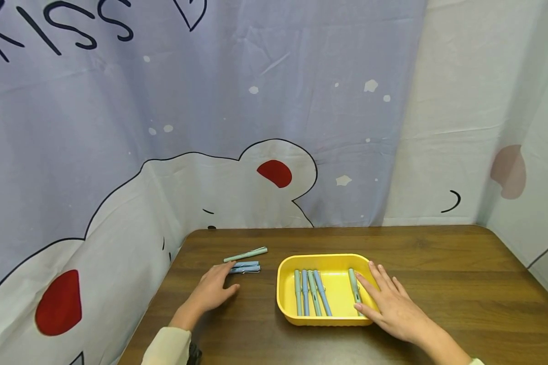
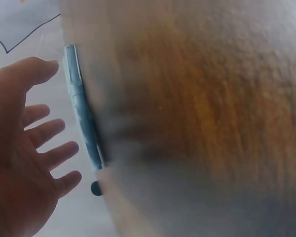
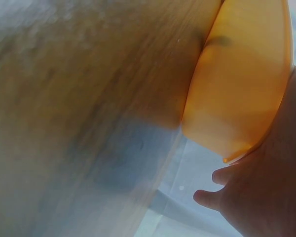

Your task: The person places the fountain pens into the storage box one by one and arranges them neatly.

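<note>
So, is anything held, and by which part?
Nothing looks gripped: the left hand is by two slim blue pens; the right hand spreads over the yellow plastic tray's rim.

This is a table nook closed in by cloth; whether it sits in a home, an office or a studio cannot be told. Behind the wood-grain table (image 1: 461,263), a printed fabric curtain (image 1: 329,121) fills the upper frame, with "KISS" lettering (image 1: 68,26) at upper left and a red-eared white cartoon animal (image 1: 224,187) below. Pale printed cloth (image 1: 541,126) hangs along the right edge.

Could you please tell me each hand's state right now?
Left hand: open, at the blue pens.
Right hand: open, at the yellow tray.
</note>
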Demonstrator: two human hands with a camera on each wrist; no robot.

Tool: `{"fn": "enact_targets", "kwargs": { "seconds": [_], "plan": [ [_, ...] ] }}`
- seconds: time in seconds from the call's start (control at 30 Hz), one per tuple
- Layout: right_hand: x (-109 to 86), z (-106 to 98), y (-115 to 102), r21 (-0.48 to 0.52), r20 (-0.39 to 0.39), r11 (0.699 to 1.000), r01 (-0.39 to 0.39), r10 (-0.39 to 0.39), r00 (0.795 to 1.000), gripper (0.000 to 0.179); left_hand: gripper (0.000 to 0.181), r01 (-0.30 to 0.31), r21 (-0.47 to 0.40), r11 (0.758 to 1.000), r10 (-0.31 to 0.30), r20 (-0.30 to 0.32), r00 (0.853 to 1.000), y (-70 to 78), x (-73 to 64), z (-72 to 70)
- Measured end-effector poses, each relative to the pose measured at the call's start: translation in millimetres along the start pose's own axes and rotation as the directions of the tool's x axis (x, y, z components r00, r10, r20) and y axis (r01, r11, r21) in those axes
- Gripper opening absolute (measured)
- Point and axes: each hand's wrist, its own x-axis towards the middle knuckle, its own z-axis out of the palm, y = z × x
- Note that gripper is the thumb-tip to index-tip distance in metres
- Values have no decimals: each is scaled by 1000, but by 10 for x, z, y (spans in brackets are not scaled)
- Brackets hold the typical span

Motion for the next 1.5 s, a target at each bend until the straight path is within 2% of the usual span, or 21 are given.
{"fn": "enact_targets", "kwargs": {
  "seconds": [0.1,0.23,0.43,0.73,0.97,1.2,1.37,1.5],
  "plan": [
    [-2,-1,-2,1,-1,1000,-1,1,1000,68,66,9,24,1000,-10,33,999,-17,-3,15],
    [-3,5,1,2,-3,1000,-1,1,1000,68,66,20,52,998,-22,47,999,-52,5,47],
    [-12,21,-2,12,1,1000,-2,2,1000,69,66,30,78,996,-33,42,999,-97,17,88],
    [-13,22,-9,11,-2,1000,-2,2,1000,69,58,33,101,994,-36,28,999,-92,10,74],
    [-6,23,0,12,2,1000,-2,2,1000,68,48,1,75,997,-4,38,999,-69,20,77],
    [0,7,-1,9,-5,1000,-1,1,1000,68,26,-34,63,997,33,8,999,-41,78,110],
    [-1,-1,-2,16,-2,1000,-3,3,1000,68,31,-50,44,998,49,34,998,43,130,122],
    [-2,3,-3,24,7,1000,-6,6,1000,69,32,-72,58,996,67,79,995,126,141,117]
  ]
}}
